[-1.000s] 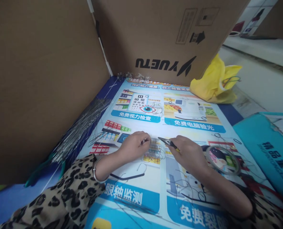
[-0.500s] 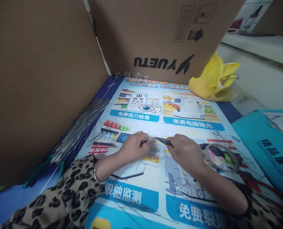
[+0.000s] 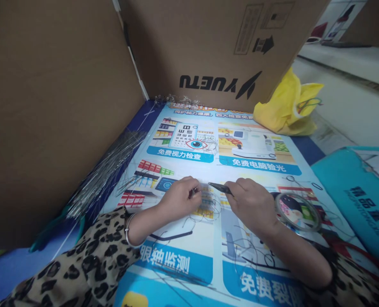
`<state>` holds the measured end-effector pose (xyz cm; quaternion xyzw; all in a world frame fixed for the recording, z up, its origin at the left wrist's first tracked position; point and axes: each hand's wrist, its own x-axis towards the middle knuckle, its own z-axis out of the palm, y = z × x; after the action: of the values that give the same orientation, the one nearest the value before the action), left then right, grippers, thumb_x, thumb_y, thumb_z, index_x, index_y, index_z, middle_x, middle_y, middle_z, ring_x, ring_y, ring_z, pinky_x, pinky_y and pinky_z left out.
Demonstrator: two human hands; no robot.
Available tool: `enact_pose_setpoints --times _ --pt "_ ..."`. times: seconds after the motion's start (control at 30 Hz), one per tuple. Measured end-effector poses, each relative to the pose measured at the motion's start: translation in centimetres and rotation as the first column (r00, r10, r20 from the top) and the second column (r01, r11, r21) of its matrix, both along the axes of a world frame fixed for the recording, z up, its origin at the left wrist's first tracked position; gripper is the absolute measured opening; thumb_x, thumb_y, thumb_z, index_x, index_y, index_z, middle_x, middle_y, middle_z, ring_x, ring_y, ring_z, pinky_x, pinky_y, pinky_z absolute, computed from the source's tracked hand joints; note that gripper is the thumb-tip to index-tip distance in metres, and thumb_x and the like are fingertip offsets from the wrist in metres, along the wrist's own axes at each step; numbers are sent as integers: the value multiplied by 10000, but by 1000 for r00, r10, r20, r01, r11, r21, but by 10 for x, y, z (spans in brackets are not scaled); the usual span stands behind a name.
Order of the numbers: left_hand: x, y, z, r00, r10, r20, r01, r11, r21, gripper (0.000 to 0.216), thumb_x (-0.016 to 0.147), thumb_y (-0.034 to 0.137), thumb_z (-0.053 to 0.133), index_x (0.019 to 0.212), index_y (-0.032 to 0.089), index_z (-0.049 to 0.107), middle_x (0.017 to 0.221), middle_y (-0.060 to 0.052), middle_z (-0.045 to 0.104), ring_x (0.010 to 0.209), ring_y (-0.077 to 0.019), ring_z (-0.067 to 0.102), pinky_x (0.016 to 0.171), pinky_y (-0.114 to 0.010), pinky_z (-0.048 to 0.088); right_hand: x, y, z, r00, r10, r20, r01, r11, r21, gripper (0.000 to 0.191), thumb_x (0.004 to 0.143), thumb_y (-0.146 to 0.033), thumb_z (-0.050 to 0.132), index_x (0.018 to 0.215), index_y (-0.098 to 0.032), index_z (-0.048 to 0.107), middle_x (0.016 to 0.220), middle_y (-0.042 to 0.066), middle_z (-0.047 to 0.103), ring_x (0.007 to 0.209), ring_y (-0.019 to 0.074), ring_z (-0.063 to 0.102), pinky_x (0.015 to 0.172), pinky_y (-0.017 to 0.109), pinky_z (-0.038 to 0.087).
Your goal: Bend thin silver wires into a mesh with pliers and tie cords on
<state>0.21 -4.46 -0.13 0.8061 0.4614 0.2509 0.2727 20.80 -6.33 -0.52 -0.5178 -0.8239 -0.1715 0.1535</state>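
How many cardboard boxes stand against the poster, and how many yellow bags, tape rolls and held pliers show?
Cardboard boxes: 2
Yellow bag: 1
Tape roll: 1
Pliers, in right hand: 1
Total: 5

We get a white patch of glare on the glossy poster just beyond the left hand and right hand, which cast only faint shadows. The cardboard box beside them looks dull and evenly lit. The middle is sharp, but straight lines bow toward the corners (a wide lens), and we find the sleeve soft.
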Motion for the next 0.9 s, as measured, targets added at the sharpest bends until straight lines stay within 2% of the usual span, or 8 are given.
enact_pose_setpoints --times 0.57,0.9 --pt "1 -1 1 1000 26 -16 -26 999 -34 102 714 123 446 732 170 535 706 8 540 669 -124 488 606 -225 361 -2 1 -3 998 1 61 -5 998 70 153 809 -232 512 840 -178 651 663 38 549 684 176 449 635 295 277" --pt "0 -2 4 999 47 -18 -49 996 -69 96 718 128 444 728 167 531 687 13 537 649 -120 482 592 -225 359 -1 -5 -3 999 -11 46 11 1000 -5 133 798 -227 520 817 -188 646 669 28 555 682 173 469 629 286 285"
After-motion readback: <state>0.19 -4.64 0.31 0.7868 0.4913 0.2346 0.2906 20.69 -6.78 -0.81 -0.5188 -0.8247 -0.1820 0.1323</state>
